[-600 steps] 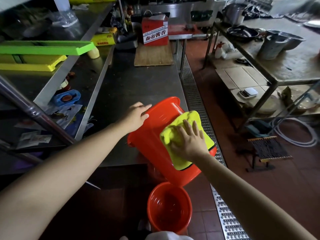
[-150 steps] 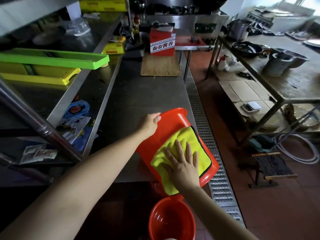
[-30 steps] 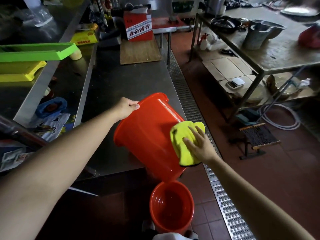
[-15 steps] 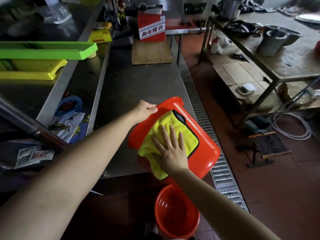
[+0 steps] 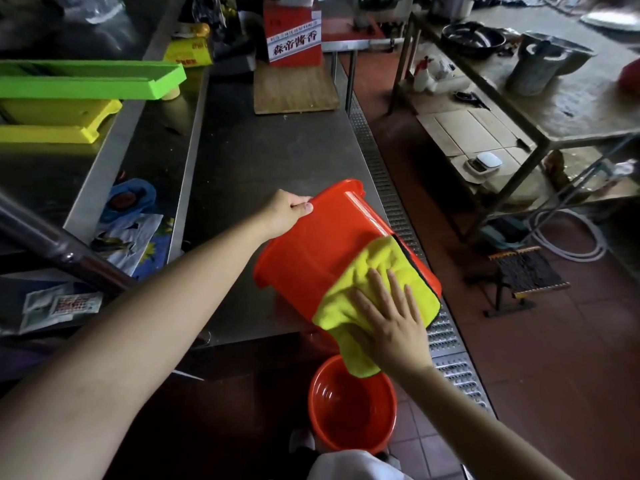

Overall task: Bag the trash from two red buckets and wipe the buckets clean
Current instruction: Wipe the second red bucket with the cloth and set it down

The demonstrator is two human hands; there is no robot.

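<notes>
Right hand presses a yellow cloth flat-fingered against the tipped red bucket on the surface; left hand grips its rim.

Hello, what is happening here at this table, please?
A person is wiping a red bucket that lies tilted on the edge of a steel table. The left hand grips its rim, and the right hand presses a yellow cloth flat against its outer side. A second red bucket stands upright on the floor below.
</notes>
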